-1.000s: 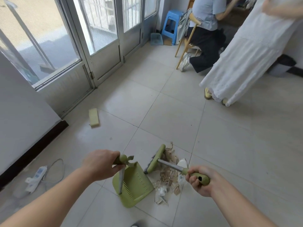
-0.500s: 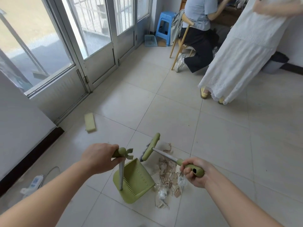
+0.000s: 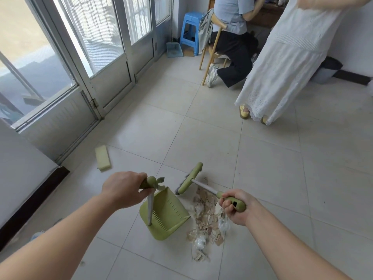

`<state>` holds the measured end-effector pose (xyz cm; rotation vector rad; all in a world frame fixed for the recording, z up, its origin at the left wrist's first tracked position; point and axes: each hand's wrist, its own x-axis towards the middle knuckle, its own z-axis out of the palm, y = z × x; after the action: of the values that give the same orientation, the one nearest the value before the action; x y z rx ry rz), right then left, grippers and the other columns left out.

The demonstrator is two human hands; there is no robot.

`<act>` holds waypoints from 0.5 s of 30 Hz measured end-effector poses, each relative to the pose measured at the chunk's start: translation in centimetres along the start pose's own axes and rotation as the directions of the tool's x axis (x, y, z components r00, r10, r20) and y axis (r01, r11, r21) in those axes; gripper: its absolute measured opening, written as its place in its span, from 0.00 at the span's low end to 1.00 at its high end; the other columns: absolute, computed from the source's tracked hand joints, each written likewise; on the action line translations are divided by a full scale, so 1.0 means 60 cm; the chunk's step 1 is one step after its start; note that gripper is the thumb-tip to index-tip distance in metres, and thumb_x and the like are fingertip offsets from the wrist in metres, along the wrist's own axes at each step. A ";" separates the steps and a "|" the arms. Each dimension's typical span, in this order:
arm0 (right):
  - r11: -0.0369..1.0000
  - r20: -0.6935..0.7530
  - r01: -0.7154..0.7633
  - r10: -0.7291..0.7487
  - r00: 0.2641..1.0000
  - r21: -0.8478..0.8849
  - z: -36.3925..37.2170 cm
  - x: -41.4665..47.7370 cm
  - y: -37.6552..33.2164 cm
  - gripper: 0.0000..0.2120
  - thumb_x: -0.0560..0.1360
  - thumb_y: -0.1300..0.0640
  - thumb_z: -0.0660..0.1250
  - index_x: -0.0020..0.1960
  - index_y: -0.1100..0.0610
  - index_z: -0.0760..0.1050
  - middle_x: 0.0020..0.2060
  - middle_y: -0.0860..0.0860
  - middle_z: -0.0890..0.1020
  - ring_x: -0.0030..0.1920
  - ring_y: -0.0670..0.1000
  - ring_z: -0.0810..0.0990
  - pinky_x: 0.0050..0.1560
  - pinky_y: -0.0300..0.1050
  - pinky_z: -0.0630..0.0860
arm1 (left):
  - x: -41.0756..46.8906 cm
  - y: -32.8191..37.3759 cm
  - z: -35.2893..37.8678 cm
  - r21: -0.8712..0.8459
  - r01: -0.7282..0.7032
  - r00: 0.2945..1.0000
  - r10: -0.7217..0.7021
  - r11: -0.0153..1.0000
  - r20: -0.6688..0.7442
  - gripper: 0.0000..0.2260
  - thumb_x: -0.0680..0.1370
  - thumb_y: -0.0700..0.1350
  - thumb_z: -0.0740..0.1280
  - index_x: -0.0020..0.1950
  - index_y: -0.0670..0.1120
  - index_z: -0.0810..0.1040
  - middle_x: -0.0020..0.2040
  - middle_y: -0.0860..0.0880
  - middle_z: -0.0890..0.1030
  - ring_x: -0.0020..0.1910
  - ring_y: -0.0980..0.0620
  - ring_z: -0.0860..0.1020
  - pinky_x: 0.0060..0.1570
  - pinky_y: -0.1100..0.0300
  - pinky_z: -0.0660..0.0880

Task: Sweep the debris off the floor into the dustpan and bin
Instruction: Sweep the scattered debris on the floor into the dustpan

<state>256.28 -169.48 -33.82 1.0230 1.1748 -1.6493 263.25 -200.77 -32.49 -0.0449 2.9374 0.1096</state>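
A green dustpan [image 3: 167, 215] stands on the tiled floor, its mouth facing right toward a pile of paper scraps and clear plastic debris [image 3: 205, 221]. My left hand [image 3: 123, 188] grips the green top of the dustpan's upright grey handle. My right hand [image 3: 235, 207] grips the green handle of a short broom. The broom's green head [image 3: 189, 178] sits on the floor just beyond the far edge of the pile, behind the dustpan. A grey bin [image 3: 327, 70] with a dark liner stands by the far right wall, partly hidden by a white dress.
A yellow sponge [image 3: 103, 157] lies on the floor to the left. Glass doors [image 3: 105, 57] line the left side. A person in a white dress [image 3: 282, 67] stands at upper right, another sits on a wooden chair [image 3: 212, 47]. A blue stool [image 3: 190, 31] and blue dustpan [image 3: 174, 49] stand far back.
The broom head has moved from over the pile to its far edge, away from me. My view has shifted forward; both hands keep their grips.
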 end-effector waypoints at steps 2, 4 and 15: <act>1.000 -0.001 -0.008 0.008 1.000 0.029 -0.006 0.007 0.005 0.05 0.78 0.66 0.56 0.43 0.64 0.67 0.31 0.54 0.68 0.13 0.45 0.68 0.12 0.30 0.63 | 0.002 0.001 0.000 0.021 -0.009 1.000 0.009 1.000 0.005 0.16 0.75 0.66 0.58 0.39 0.54 0.67 0.33 0.55 0.73 0.35 0.50 0.75 0.27 0.59 0.62; 0.997 -0.006 -0.016 0.016 1.000 0.071 -0.014 0.008 0.013 0.07 0.77 0.66 0.56 0.40 0.64 0.67 0.31 0.54 0.67 0.13 0.45 0.68 0.11 0.30 0.63 | 0.004 -0.001 0.005 0.019 -0.018 1.000 0.018 1.000 0.008 0.16 0.75 0.66 0.58 0.39 0.54 0.67 0.33 0.55 0.72 0.35 0.50 0.74 0.27 0.59 0.62; 0.978 -0.043 -0.009 0.019 0.999 0.209 -0.058 -0.034 0.068 0.07 0.77 0.67 0.56 0.39 0.63 0.67 0.31 0.55 0.68 0.13 0.46 0.68 0.12 0.29 0.63 | -0.003 -0.015 0.023 -0.012 -0.062 0.998 0.062 0.998 0.018 0.17 0.74 0.66 0.58 0.36 0.54 0.64 0.31 0.56 0.72 0.34 0.51 0.74 0.29 0.58 0.66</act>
<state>261.23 -166.61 -33.80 1.2017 1.0364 -1.7740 263.70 -201.57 -33.86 0.0453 2.9207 0.1361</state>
